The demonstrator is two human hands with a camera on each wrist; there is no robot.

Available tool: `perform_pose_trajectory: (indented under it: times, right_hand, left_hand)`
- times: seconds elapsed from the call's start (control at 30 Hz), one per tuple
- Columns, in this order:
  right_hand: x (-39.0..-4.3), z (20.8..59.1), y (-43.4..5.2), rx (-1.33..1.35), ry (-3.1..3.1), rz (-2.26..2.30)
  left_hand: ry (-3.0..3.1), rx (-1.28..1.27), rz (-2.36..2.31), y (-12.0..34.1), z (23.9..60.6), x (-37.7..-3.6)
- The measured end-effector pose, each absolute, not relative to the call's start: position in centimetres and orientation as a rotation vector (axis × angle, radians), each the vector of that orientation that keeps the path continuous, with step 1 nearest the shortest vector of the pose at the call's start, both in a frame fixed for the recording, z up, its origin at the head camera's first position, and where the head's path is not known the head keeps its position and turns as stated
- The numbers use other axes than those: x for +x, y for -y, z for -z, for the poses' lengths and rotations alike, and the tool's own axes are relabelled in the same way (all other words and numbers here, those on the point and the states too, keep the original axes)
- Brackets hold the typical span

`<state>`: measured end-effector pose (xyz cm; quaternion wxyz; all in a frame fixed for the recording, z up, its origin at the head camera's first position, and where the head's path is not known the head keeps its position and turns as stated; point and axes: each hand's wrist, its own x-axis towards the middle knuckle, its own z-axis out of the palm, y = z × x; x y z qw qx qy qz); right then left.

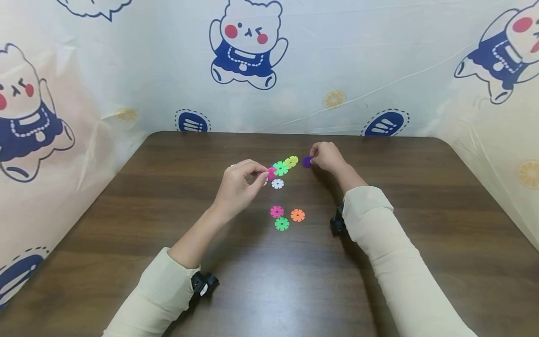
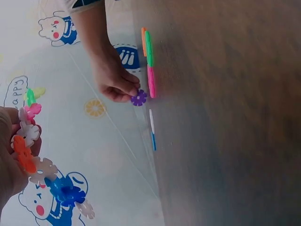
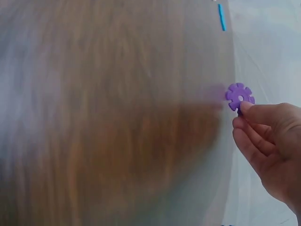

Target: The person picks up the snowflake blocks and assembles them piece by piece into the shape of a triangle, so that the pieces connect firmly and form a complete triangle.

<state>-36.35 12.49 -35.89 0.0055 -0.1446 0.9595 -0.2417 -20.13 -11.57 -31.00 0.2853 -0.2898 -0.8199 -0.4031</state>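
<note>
My left hand (image 1: 263,173) pinches one end of a chain of joined snowflake discs (image 1: 281,167), pink, green and yellow, held just above the brown table (image 1: 177,196). In the left wrist view the chain (image 2: 29,136) runs on through white, orange and blue discs along that hand (image 2: 8,160). My right hand (image 1: 313,159) pinches a single purple disc (image 1: 306,161) close to the chain's yellow end, apart from it. The purple disc (image 3: 240,95) shows upright at the tips of the right hand's fingers (image 3: 256,113), and also as a purple disc (image 2: 138,98) in the left wrist view.
Loose discs lie flat on the table: white (image 1: 277,183), pink (image 1: 276,211), orange (image 1: 297,215) and green (image 1: 281,224). A blue disc (image 3: 221,17) shows edge-on. Cartoon-bear plastic sheeting (image 1: 248,47) walls in the table on three sides.
</note>
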Motion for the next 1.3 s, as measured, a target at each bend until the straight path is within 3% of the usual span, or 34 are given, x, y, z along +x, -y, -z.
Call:
perform_pose_trajectory:
  times: [0.23,0.77,1.3]
  right_hand:
    - [-34.2,35.1,-13.3,-0.522,-3.004,0.933]
    - [-25.4,32.0,-13.3,-0.447,-2.717,1.729]
    - [-21.4,28.8,-11.9,-0.27,-2.117,2.327]
  left_hand:
    - [2.208,-0.776,1.109,11.7,31.1,-20.1]
    - [2.233,-0.777,1.123,11.8,30.9,-19.6]
    - [2.244,-0.843,1.12,11.7,30.8,-19.0]
